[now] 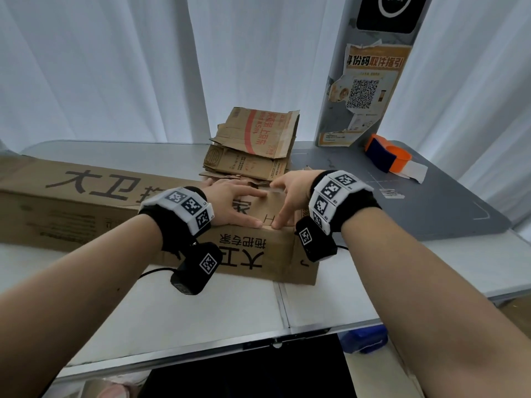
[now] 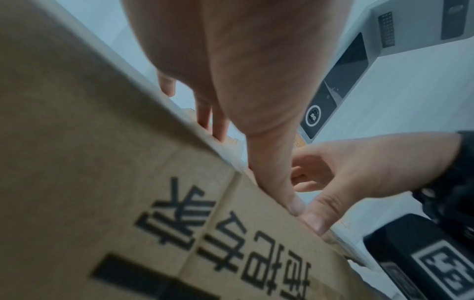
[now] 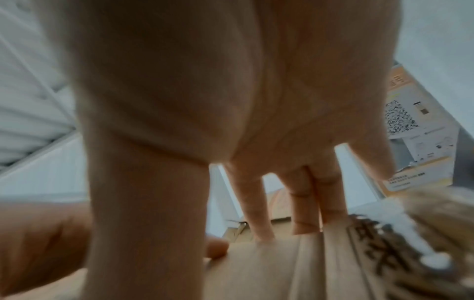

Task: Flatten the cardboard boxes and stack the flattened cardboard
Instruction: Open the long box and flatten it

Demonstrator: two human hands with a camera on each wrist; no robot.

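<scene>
A long brown cardboard box (image 1: 86,208) with black printed characters lies across the white table (image 1: 201,305), and its right end is in front of me. My left hand (image 1: 230,202) lies flat on top of that end with straight, spread fingers. My right hand (image 1: 290,193) sets its fingertips on the same top face, thumb down at the front edge beside the left thumb. The left wrist view shows the two thumbs meeting on the box (image 2: 102,182) edge. In the right wrist view, straight fingers (image 3: 256,213) stand on the cardboard (image 3: 282,263). A stack of flattened cardboard (image 1: 253,145) lies just behind the hands.
A dark grey mat (image 1: 431,202) covers the table's right side, with an orange and blue tape dispenser (image 1: 385,156) at its back. A grey post with a QR poster (image 1: 362,96) rises behind it. White curtains hang behind the table.
</scene>
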